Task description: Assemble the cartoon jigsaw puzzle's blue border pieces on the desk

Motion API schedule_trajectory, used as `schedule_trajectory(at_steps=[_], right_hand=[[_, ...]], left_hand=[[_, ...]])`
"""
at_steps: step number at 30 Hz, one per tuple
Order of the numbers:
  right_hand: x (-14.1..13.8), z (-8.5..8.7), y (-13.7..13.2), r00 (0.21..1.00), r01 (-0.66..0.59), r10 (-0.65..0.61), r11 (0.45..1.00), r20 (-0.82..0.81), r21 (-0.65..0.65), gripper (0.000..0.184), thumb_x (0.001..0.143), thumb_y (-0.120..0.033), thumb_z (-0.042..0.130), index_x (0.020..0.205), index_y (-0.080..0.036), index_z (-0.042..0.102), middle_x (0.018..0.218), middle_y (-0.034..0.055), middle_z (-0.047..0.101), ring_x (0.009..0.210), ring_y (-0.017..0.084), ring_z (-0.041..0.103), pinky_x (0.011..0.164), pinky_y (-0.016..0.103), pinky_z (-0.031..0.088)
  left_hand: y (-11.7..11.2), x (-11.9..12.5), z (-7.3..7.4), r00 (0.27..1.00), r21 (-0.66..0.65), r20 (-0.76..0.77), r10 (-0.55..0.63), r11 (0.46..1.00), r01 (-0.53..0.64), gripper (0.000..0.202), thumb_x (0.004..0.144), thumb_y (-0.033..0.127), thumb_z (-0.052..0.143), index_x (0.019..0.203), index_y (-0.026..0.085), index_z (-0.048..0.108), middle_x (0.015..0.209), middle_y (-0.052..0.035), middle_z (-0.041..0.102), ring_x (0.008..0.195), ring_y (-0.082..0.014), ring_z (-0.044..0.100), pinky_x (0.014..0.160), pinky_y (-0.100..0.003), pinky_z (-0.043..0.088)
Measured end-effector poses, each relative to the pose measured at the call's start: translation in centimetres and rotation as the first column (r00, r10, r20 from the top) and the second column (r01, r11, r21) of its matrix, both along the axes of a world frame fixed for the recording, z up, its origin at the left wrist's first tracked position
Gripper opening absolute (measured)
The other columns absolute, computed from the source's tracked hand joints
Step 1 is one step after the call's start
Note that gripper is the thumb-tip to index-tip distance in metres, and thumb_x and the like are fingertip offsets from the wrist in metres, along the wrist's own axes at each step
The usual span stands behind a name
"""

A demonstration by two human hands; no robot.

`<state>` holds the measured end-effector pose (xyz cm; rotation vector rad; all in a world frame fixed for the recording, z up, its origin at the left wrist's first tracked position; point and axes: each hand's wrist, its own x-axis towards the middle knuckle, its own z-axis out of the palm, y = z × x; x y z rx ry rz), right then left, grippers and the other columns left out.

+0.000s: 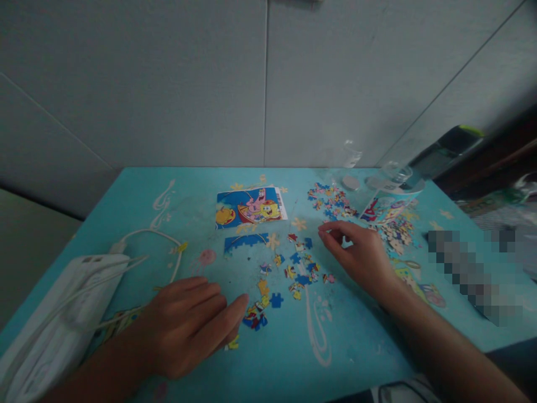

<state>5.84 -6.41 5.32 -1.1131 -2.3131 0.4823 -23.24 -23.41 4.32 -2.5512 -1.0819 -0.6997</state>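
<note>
My left hand [191, 322] rests on the near left of the table, palm down, with the index finger stretched beside loose puzzle pieces [255, 318] and the other fingers loosely bent. Nothing shows in it. My right hand [356, 246] is over the table, thumb and index finger pinched together; whatever they hold, if anything, is too small to make out. Several loose pieces, among them a blue puzzle piece [276, 300], lie between the hands. Beyond them is a joined strip of blue puzzle pieces [246, 240], just below a cartoon picture card [249, 207].
More puzzle pieces lie in a pile [329, 198] at the back right and another pile [396, 235] by a printed container [390, 204]. Clear plastic containers [396, 173] stand behind. On the left lies a white power strip [84, 302] with cables. A grey wall [188, 101] borders the table.
</note>
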Motion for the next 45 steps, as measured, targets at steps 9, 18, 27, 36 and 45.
schedule_trajectory(at_steps=[9, 18, 27, 36, 45], right_hand=[[-0.1, -0.4, -0.2, 0.978, -0.15, 0.173, 0.972, 0.114, -0.181, 0.012, 0.092, -0.028, 0.063, 0.095, -0.024, 0.074, 0.083, 0.0008, 0.072, 0.07, 0.015, 0.064, 0.066, 0.026, 0.048], [0.3, -0.3, 0.4, 0.979, -0.126, 0.15, 0.977, 0.138, -0.174, 0.012, 0.092, -0.028, 0.064, 0.098, -0.024, 0.074, 0.086, 0.0012, 0.073, 0.073, 0.016, 0.066, 0.068, 0.028, 0.048], [0.2, -0.1, 0.2, 0.985, -0.146, 0.157, 0.978, 0.069, -0.152, 0.012, 0.093, -0.026, 0.062, 0.095, -0.022, 0.073, 0.088, 0.0022, 0.074, 0.074, 0.016, 0.066, 0.068, 0.027, 0.05], [0.2, -0.7, 0.2, 0.982, -0.121, 0.132, 0.989, 0.136, -0.087, 0.014, 0.094, -0.029, 0.061, 0.097, -0.023, 0.073, 0.087, 0.0023, 0.073, 0.073, 0.017, 0.066, 0.069, 0.029, 0.05], [0.3, -1.0, 0.5, 0.98, -0.132, 0.136, 0.991, 0.148, -0.036, 0.017, 0.093, -0.031, 0.059, 0.097, -0.022, 0.074, 0.084, 0.0035, 0.074, 0.069, 0.017, 0.066, 0.063, 0.029, 0.05]], left_hand=[[0.0, 0.1, 0.1, 1.0, -0.017, 0.003, -0.009, 1.0, 0.009, 0.018, 0.094, 0.015, 0.057, 0.109, 0.009, 0.065, 0.07, -0.0012, 0.065, 0.062, -0.0155, 0.059, 0.06, -0.033, 0.048], [0.2, 0.1, 0.1, 1.0, 0.015, 0.009, -0.002, 1.0, 0.002, 0.017, 0.091, 0.015, 0.062, 0.106, 0.01, 0.066, 0.068, 0.0007, 0.062, 0.061, -0.0138, 0.056, 0.06, -0.031, 0.048], [0.0, -0.4, -0.1, 1.0, 0.019, -0.012, 0.028, 0.999, -0.028, 0.02, 0.092, 0.019, 0.063, 0.11, 0.012, 0.064, 0.068, 0.0013, 0.063, 0.061, -0.0137, 0.057, 0.061, -0.031, 0.049], [0.2, -0.1, 0.4, 0.999, 0.047, -0.025, 0.031, 0.998, -0.03, 0.017, 0.092, 0.02, 0.06, 0.107, 0.012, 0.063, 0.065, 0.0019, 0.062, 0.06, -0.0137, 0.059, 0.056, -0.03, 0.049], [0.5, -0.1, 0.4, 0.997, 0.044, -0.037, 0.07, 0.997, -0.068, 0.016, 0.091, 0.02, 0.06, 0.106, 0.012, 0.061, 0.063, 0.0029, 0.061, 0.056, -0.0135, 0.057, 0.053, -0.029, 0.047]])
